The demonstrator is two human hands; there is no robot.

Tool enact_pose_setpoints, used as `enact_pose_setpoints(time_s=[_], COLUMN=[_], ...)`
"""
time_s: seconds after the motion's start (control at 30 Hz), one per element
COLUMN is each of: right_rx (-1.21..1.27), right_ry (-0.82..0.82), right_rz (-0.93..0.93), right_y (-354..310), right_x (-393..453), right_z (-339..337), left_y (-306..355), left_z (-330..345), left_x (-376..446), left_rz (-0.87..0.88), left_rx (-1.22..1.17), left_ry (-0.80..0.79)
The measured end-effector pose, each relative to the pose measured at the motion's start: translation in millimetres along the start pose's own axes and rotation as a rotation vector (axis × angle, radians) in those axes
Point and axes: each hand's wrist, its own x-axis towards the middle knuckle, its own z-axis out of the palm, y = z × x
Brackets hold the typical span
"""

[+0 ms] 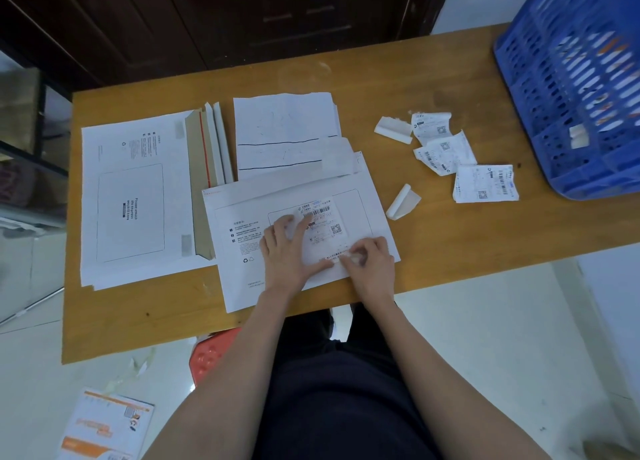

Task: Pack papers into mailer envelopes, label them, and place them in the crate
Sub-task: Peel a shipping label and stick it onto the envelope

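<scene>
Seen from the head camera: midway through labelling, with the mailer envelope (294, 245) lying flat at the near edge of the worktop (450, 245), the left hand (289, 251) spread flat pressing the label (320, 222) down and the right hand (370, 262) pinching what looks like the backing strip at the label's lower edge, though blurred. Left to do: unused envelopes (135, 200), loose papers (284, 127) and spare labels (485, 182) waiting. Apparently some packed mailers already inside the blue crate (571, 120) at far right.
</scene>
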Motion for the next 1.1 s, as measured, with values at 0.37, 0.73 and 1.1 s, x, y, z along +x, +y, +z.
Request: enact_pose_setpoints(time_s=[0.37, 0.73, 1.1], right_rx=[-0.045, -0.318, -0.446], right_ry=[-0.033, -0.074, -0.116], right_rz=[0.09, -0.136, -0.019], right_y=[-13, -33, -59], right_x=[8, 26, 56], right_z=[-8, 4, 16], left_y=[-9, -10, -7], left_z=[-1, -10, -14], left_x=[-5, 3, 15], left_rz=[0.001, 0.006, -0.001], left_rx=[0.024, 0.094, 0.069], left_ry=[-0.016, -0.122, -0.066])
